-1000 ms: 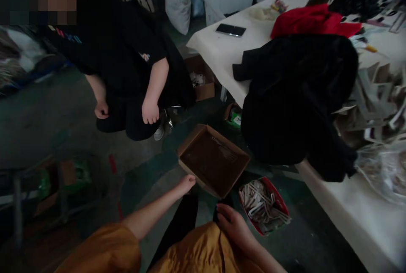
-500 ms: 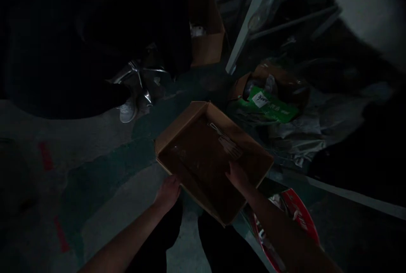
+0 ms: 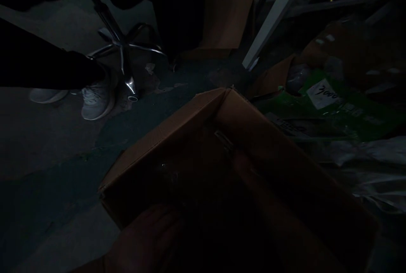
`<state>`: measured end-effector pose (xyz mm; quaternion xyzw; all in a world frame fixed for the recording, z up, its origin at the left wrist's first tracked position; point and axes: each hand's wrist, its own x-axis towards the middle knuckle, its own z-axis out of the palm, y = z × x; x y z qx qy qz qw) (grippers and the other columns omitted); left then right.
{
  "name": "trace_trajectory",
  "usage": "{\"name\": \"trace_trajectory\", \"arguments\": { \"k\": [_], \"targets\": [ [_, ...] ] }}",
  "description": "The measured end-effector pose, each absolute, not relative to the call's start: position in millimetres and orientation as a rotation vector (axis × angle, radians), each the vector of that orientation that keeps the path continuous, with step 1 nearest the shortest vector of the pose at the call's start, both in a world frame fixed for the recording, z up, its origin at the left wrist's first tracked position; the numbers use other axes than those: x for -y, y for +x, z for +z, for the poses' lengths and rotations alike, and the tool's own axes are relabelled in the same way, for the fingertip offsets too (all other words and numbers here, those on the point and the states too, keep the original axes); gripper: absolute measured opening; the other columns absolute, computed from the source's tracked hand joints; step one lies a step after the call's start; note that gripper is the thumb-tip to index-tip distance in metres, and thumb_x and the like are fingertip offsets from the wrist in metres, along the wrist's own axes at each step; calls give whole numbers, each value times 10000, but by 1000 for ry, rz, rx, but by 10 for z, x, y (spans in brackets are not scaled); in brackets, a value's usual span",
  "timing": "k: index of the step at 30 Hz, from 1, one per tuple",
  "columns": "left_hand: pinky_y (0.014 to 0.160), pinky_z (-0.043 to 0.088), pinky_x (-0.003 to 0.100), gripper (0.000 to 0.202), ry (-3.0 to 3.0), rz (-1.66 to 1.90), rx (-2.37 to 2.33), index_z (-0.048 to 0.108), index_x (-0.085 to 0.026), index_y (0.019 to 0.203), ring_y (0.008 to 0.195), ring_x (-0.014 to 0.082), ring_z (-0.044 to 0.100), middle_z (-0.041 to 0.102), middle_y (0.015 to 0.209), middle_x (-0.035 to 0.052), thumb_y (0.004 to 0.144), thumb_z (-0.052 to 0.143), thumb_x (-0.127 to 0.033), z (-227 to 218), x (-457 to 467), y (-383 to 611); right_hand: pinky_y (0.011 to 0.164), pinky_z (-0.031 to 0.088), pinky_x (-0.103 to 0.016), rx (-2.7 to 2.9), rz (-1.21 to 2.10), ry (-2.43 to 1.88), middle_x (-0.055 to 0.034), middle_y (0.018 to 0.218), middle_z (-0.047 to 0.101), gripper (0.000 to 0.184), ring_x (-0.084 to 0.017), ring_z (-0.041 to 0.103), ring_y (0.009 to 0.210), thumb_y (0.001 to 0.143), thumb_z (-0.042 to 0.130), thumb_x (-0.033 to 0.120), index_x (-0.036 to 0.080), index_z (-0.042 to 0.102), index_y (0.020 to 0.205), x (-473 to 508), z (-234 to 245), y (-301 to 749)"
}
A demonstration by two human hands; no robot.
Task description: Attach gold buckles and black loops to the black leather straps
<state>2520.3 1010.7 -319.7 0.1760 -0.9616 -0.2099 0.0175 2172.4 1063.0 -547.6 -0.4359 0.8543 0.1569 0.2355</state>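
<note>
Inside the cardboard box (image 3: 250, 118), slim strips (image 3: 223, 140) lie by the right hand (image 3: 245, 166).

Cardboard box (image 3: 247, 118), right hand (image 3: 242, 165) seemingly inside

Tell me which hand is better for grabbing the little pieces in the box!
Probably the right hand: it's by the pale pieces in the box, while the left hand is farther away.

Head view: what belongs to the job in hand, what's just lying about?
In hand, judging by the hands:
open box, with left hand and right hand at it
pale pieces by the right hand

Apparently lying about:
green packaging
rear box
floor scrap
</note>
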Motion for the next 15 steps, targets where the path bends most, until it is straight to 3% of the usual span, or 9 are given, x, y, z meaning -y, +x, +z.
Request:
{"name": "trace_trajectory", "arguments": {
  "k": [7, 15],
  "targets": [
    [831, 469, 288, 286, 623, -709, 3002, 577, -269, 1055, 922, 152, 585, 656, 1009, -1, 869, 361, -279, -3329, -10150, 25161, 869, 390, -312, -2387, 364, -1183, -189, 1133, 556, 354, -238, 527, 1051, 818, 448, 209, 94, 519, 1146, -10614, -5631, 21803],
    [789, 485, 325, 285, 664, -978, 2965, 568, -261, 1069, 885, 179, 586, 649, 1007, 12, 809, 450, -255, -3264, -10140, 25150, 797, 438, -319, -2402, 218, -1198, -144, 1027, 623, 383, -203, 592, 924, 793, 433, 143, 121, 502, 1169, -10667, -5494, 22257]
  ]
}}
